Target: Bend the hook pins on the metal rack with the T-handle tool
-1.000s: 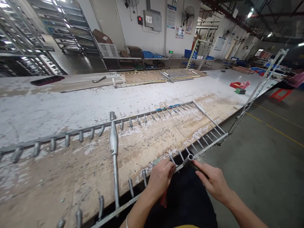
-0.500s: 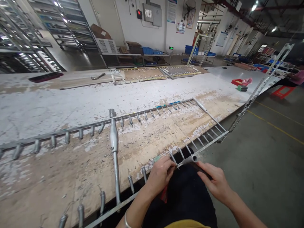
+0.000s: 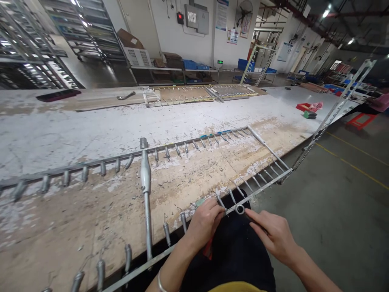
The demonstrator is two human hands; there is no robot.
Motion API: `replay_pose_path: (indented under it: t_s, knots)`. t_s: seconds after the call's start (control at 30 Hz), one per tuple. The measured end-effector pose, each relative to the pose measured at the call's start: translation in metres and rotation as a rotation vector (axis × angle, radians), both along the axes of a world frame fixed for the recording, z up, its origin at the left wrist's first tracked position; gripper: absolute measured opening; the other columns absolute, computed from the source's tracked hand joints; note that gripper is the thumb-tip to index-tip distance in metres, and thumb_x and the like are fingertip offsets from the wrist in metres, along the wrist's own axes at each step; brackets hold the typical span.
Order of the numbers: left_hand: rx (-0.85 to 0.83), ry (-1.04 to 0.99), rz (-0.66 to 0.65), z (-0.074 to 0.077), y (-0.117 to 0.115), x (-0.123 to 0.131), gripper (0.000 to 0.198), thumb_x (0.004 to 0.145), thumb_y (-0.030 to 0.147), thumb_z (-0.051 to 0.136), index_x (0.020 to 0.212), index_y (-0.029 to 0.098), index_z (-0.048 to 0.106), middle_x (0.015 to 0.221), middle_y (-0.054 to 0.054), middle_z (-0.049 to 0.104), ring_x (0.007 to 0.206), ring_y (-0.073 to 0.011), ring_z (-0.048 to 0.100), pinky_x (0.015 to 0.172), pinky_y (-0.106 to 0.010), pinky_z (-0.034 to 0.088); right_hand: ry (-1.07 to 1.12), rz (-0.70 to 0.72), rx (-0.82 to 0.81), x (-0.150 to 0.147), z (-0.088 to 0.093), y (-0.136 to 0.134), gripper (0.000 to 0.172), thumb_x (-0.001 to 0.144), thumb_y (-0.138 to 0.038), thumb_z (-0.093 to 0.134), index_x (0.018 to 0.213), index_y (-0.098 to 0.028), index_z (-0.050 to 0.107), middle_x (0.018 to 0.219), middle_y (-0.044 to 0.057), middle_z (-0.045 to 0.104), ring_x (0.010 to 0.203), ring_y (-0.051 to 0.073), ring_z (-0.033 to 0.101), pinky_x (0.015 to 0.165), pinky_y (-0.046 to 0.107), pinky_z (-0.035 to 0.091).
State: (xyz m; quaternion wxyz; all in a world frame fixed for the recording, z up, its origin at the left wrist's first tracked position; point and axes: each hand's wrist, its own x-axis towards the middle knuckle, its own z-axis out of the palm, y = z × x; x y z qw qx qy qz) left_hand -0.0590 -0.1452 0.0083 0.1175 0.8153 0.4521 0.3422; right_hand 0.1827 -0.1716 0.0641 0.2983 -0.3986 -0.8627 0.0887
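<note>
Our left hand (image 3: pixel 206 221) closes on the rail (image 3: pixel 264 187) at the edge of the surface (image 3: pixel 91 227), apparently to steady it. Our right hand (image 3: pixel 273 237) grips a short tube (image 3: pixel 240 209), its open end at the rail, between our 2 hands.

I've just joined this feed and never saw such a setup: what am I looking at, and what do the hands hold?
One view, from a camera worn on the person's head, looking down at two bare hands. Across a long worn table run a far rail and, at its front edge, a near rail, both lined with small springs, joined by a cross bar. The left hand pinches a spring on the near rail. The right hand holds a tube tool, its round open end facing the camera, at that rail. Farther off lie a wrench and a red tray.
</note>
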Motion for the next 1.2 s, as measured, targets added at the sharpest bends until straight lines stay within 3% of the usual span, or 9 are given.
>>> replay_pose_path:
  t_s: [0.13, 0.2, 0.33, 0.5, 0.67, 0.8, 0.9, 1.03, 1.2]
  knots:
    - [0.018, 0.031, -0.009, 0.0, 0.001, -0.001, 0.02, 0.092, 0.014, 0.046, 0.081, 0.017, 0.062, 0.075, -0.003, 0.058, 0.073, -0.0149, 0.053, 0.065, -0.026, 0.042, 0.257, -0.08, 0.152, 0.003, -0.001, -0.004, 0.037, 0.092, -0.012, 0.052, 0.126, -0.024, 0.059, 0.074, 0.002, 0.065, 0.062, 0.016, 0.062, 0.057, 0.025, 0.048]
    - [0.027, 0.035, -0.01, 0.0, 0.002, -0.001, 0.021, 0.093, 0.015, 0.046, 0.081, 0.017, 0.063, 0.074, -0.003, 0.058, 0.072, -0.015, 0.053, 0.065, -0.027, 0.042, 0.221, -0.067, 0.141, 0.004, -0.007, -0.004, 0.034, 0.093, -0.014, 0.05, 0.125, -0.023, 0.06, 0.071, 0.003, 0.064, 0.06, 0.017, 0.062, 0.054, 0.025, 0.048]
    - [0.048, 0.033, -0.025, 0.001, 0.002, 0.0, 0.021, 0.094, 0.017, 0.046, 0.082, 0.017, 0.064, 0.073, -0.003, 0.059, 0.071, -0.0149, 0.053, 0.063, -0.027, 0.042, 0.036, 0.004, -0.054, 0.003, -0.007, -0.001, 0.038, 0.096, -0.019, 0.048, 0.133, -0.023, 0.054, 0.073, 0.002, 0.064, 0.06, 0.015, 0.061, 0.053, 0.023, 0.047]
    - [0.045, 0.044, -0.028, 0.002, 0.002, -0.001, 0.021, 0.093, 0.015, 0.045, 0.082, 0.018, 0.063, 0.075, -0.003, 0.059, 0.073, -0.015, 0.054, 0.065, -0.026, 0.042, 0.246, -0.067, 0.117, 0.001, 0.002, 0.0, 0.035, 0.093, -0.014, 0.05, 0.126, -0.023, 0.058, 0.075, 0.003, 0.064, 0.061, 0.015, 0.061, 0.056, 0.024, 0.048]
    - [0.079, 0.063, -0.029, 0.002, 0.002, -0.001, 0.023, 0.095, 0.018, 0.045, 0.082, 0.018, 0.064, 0.072, -0.003, 0.058, 0.069, -0.0147, 0.052, 0.062, -0.026, 0.041, -0.013, 0.036, -0.052, 0.002, 0.005, 0.004, 0.037, 0.096, -0.019, 0.047, 0.132, -0.023, 0.054, 0.072, 0.001, 0.063, 0.058, 0.014, 0.06, 0.05, 0.022, 0.045]
    - [0.072, 0.077, -0.029, 0.003, 0.001, -0.001, 0.023, 0.094, 0.017, 0.044, 0.083, 0.018, 0.064, 0.073, -0.003, 0.059, 0.071, -0.0151, 0.053, 0.063, -0.026, 0.041, 0.233, -0.026, 0.086, 0.004, 0.009, 0.002, 0.038, 0.093, -0.013, 0.051, 0.129, -0.025, 0.055, 0.077, 0.002, 0.065, 0.063, 0.015, 0.062, 0.057, 0.024, 0.049]
    - [0.06, 0.064, -0.034, 0.0, 0.002, -0.001, 0.023, 0.095, 0.018, 0.044, 0.083, 0.018, 0.064, 0.073, -0.004, 0.059, 0.071, -0.0154, 0.054, 0.063, -0.027, 0.041, 0.223, -0.056, 0.118, 0.002, -0.006, 0.004, 0.033, 0.095, -0.017, 0.05, 0.125, -0.023, 0.059, 0.074, 0.003, 0.066, 0.061, 0.016, 0.063, 0.054, 0.023, 0.049]
    - [-0.036, 0.072, 0.018, -0.004, 0.003, -0.001, 0.019, 0.093, 0.02, 0.047, 0.088, 0.018, 0.065, 0.077, -0.004, 0.062, 0.072, -0.0164, 0.055, 0.065, -0.028, 0.043, -0.062, -0.036, -0.062, 0.002, -0.029, 0.006, 0.037, 0.099, -0.024, 0.042, 0.134, -0.019, 0.054, 0.08, 0.006, 0.069, 0.065, 0.016, 0.066, 0.058, 0.022, 0.053]
    - [-0.249, 0.128, 0.113, -0.001, -0.007, 0.007, 0.015, 0.089, 0.021, 0.052, 0.094, 0.021, 0.066, 0.087, -0.005, 0.067, 0.081, -0.0178, 0.062, 0.071, -0.028, 0.047, -0.01, -0.015, 0.037, 0.014, -0.046, 0.002, 0.044, 0.096, -0.025, 0.047, 0.139, -0.028, 0.05, 0.097, 0.006, 0.074, 0.074, 0.018, 0.072, 0.059, 0.02, 0.056]
